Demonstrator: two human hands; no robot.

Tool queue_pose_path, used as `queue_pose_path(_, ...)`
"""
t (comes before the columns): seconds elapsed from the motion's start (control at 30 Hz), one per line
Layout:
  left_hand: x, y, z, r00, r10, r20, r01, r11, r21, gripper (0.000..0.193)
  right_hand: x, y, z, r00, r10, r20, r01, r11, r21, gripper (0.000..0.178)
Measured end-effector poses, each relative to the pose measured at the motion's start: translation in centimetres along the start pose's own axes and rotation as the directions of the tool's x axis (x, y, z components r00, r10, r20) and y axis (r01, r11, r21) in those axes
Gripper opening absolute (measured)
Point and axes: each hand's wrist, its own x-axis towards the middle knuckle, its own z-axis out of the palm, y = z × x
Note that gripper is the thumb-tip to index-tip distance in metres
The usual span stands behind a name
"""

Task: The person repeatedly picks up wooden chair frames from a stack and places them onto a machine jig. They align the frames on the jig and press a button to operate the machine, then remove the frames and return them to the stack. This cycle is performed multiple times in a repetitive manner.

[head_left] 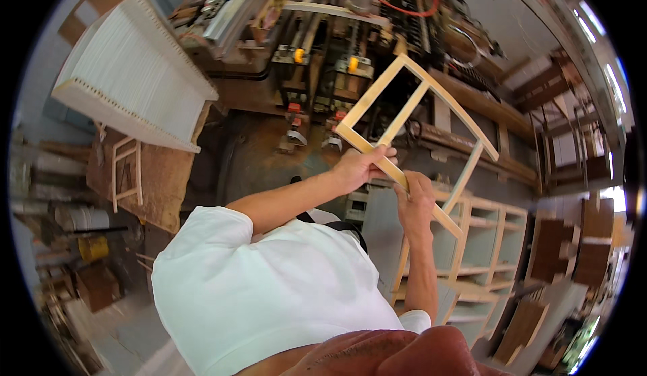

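Gripping a wooden frame (418, 116), both hands (387, 180) closed, above stacked frames (482, 241), near machinery (323, 72).

The frame (418, 116) is pale bare wood, smooth and matt, with no paint or varnish showing, and the bare hands, left (360, 167) and right (416, 204), close on its lower rail. The shirt (269, 288) is plain white cloth, soft and matt; the stack of frames (482, 248) is the same light raw wood, while the slatted panel (135, 72) looks white and matt, its material unclear. The machine (317, 66) is dull, dusty metal with glossy orange hoses (411, 5), and the board (158, 180) is rough brown wood.
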Motion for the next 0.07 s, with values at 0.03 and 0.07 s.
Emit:
queue_pose_path(0.03, 0.1, 1.6, -1.6, 0.998, 0.062, -0.032, -0.063, 0.997, -0.038, 0.044, 1.8, -0.7, 1.3, 0.999, -0.043, 0.024, 0.043, 0.999, 0.019, 0.033)
queue_pose_path(0.07, 0.3, 2.9, -3.3, 0.996, 0.082, -0.033, -0.084, 0.993, -0.077, 0.046, 3.4, -1.2, 2.2, 0.994, -0.035, 0.101, 0.034, 0.999, 0.012, 0.034)
